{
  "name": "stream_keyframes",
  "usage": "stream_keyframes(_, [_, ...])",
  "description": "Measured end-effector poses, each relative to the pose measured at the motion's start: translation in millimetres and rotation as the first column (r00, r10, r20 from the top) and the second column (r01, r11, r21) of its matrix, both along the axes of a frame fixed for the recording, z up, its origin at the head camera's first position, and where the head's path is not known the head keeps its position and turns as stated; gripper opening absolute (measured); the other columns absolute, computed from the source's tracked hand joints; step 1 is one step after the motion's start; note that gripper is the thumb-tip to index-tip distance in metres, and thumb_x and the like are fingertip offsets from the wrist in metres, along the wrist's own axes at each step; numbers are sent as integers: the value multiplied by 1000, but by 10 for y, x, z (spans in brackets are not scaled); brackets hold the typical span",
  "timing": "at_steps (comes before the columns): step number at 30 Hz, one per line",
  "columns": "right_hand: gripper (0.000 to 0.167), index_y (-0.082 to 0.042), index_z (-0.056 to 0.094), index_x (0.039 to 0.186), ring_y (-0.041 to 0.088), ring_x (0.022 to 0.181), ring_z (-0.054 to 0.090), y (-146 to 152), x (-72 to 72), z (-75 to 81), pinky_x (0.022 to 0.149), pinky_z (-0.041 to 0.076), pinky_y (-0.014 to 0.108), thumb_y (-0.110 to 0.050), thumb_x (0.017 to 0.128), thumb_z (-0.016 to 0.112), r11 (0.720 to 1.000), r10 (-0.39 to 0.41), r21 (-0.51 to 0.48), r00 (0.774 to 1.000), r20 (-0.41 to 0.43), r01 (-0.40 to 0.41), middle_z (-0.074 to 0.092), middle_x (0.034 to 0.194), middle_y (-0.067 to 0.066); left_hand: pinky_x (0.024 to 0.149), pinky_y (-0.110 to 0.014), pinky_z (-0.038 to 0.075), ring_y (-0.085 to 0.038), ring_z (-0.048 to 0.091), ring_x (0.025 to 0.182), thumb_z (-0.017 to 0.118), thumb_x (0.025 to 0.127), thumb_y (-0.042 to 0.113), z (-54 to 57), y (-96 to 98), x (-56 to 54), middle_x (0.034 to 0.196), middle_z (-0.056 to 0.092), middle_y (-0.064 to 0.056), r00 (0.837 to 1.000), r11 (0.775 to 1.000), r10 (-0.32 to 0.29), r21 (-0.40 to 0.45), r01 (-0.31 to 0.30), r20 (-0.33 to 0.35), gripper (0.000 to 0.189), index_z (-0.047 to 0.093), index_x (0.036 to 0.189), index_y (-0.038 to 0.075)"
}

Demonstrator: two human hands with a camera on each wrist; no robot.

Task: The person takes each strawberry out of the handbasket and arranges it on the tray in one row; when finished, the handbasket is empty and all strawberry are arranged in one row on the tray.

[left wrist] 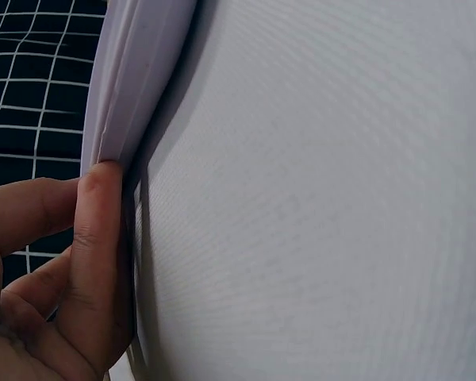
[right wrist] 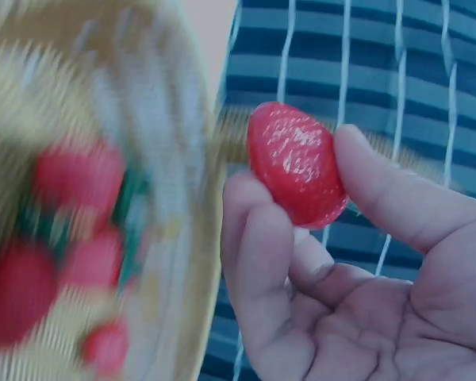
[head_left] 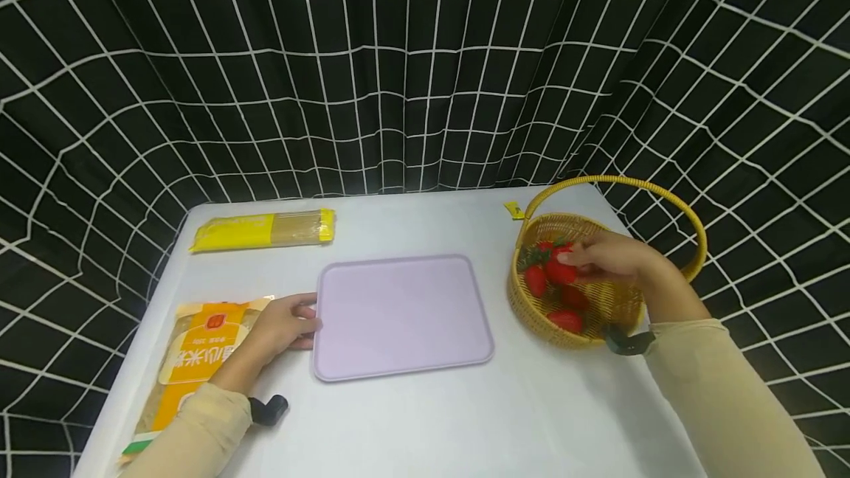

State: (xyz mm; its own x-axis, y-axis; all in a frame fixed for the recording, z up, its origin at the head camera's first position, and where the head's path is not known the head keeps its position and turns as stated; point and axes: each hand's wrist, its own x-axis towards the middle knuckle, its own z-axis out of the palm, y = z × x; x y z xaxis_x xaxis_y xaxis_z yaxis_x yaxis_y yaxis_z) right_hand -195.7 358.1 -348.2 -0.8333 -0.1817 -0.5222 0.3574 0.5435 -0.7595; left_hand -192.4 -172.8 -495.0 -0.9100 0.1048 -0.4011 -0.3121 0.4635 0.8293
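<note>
A shiny red strawberry [right wrist: 295, 165] is pinched between the thumb and fingers of my right hand [head_left: 607, 257], which is over the yellow wicker basket [head_left: 521, 308]. Several more strawberries [head_left: 564, 320], some with green leaves, lie inside that basket; the right wrist view shows them blurred. At the left short side of a pale purple tray [head_left: 401, 319], my left hand [head_left: 282, 327] pinches the rim between thumb and fingers. In the left wrist view the thumb tip [left wrist: 101, 186] is right against the tray's edge [left wrist: 135, 87].
A yellow noodle packet [head_left: 265, 230] lies at the back left of the white table [head_left: 425, 426]. An orange-and-clear food bag [head_left: 199, 352] lies under the left forearm's side. A small yellow sachet [head_left: 514, 210] is behind the basket, whose tall handle [head_left: 624, 180] arches up. Black gridded curtains surround the table.
</note>
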Motion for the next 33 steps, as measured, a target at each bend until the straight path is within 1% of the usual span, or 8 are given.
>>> stream_keyframes(2, [35,10,53,111,22,87,62,-337,-9,-16,85,58,35,-21,97,62,999,48,-7,998,-27,-48,62,98,13,64,-33,61,-20,67,73,72,85,2,-18,-8,9,111,60,-17,1000,1000,4,8,-4,-2,62,48,142,5])
stream_keyframes(5, [43,11,55,116,25,89,66,-888,-95,-158,86,58,37,-23,93,68,995,96,22,995,-26,-96,65,101,15,63,-33,61,-20,67,72,72,85,2,-59,28,11,110,60,-16,1000,1000,5,23,-5,5,62,49,142,5])
stream_keyframes(9, [41,6,60,112,21,82,66,-1733,-308,-494,78,59,33,-24,88,75,993,102,69,994,-34,-100,66,97,13,63,-33,61,-20,66,72,73,84,2,-99,64,12,109,61,-15,1000,999,13,32,-14,7,62,50,141,6])
stream_keyframes(12, [37,3,60,103,20,75,64,-2361,-465,-752,72,59,32,-25,85,77,988,96,127,992,-83,-86,65,89,11,63,-33,62,-20,67,71,74,83,1,-111,48,-8,108,61,-14,1000,999,19,44,-19,-3,63,50,141,6])
stream_keyframes(17, [41,2,61,102,20,74,60,-3154,-621,-1027,66,55,28,-31,85,77,971,86,235,986,-143,-50,61,85,8,62,-33,62,-21,67,71,74,82,0,-97,-6,-36,107,61,-15,999,998,51,41,-50,-13,62,52,140,7])
stream_keyframes(24, [34,-1,65,97,18,74,58,-3643,-658,-1076,60,51,24,-30,84,78,963,42,269,965,-259,30,62,83,5,60,-31,61,-19,66,69,73,84,3,-29,-50,-21,103,62,-13,999,999,4,-37,-5,-40,60,51,141,7])
stream_keyframes(29, [33,-1,67,96,17,71,58,-3721,-678,-1101,57,50,23,-31,85,77,962,57,273,957,-283,23,62,81,4,59,-30,61,-17,66,66,73,84,4,-4,-32,-24,101,63,-11,999,998,-3,-65,-1,-53,60,51,141,7])
stream_keyframes(33, [34,-3,69,93,17,71,58,-3734,-689,-1154,59,51,24,-35,85,76,948,79,318,950,-302,22,63,80,2,59,-29,61,-17,66,66,73,85,4,4,-36,-17,102,63,-11,999,998,-7,-65,3,-49,60,51,141,7])
